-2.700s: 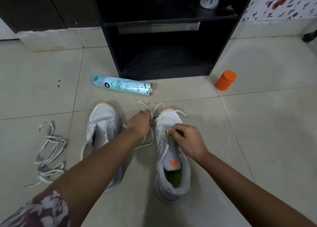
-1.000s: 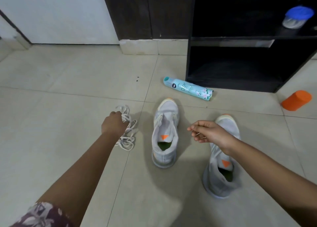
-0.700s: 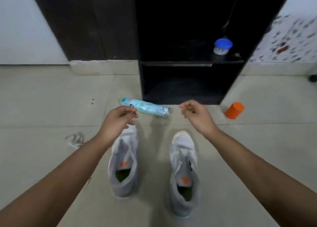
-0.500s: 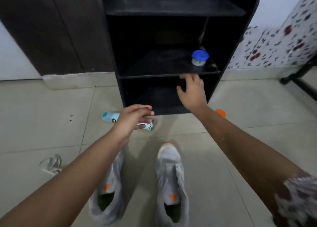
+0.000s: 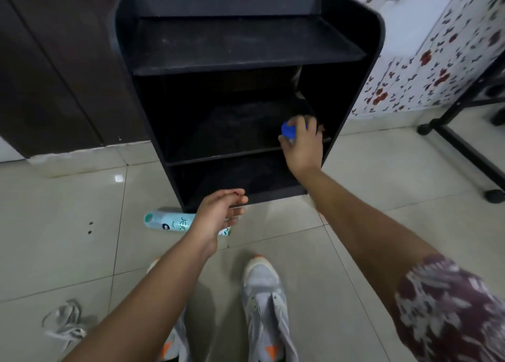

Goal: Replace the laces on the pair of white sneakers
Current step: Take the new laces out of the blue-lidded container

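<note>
Our right hand (image 5: 302, 145) grips the blue-lidded jar (image 5: 287, 130) on the middle tier of the black shelf (image 5: 246, 47). Our left hand (image 5: 218, 214) is loose and empty at the shelf base. White sneakers (image 5: 266, 301) sit on the floor in front of the shelf, apart from both hands.

The shelf unit (image 5: 355, 61) is open-fronted; the right hand (image 5: 303, 148), curled round a jar (image 5: 288, 130), fills the right corner of its middle bay, the rest being free. A spray can (image 5: 164, 222) lies on the floor (image 5: 54, 197) just before the unit, under the left hand (image 5: 218, 216). Two sneakers (image 5: 266, 307) and a lace pile (image 5: 65, 326) occupy the near tiles; a black stand (image 5: 461, 154) bars the right.
</note>
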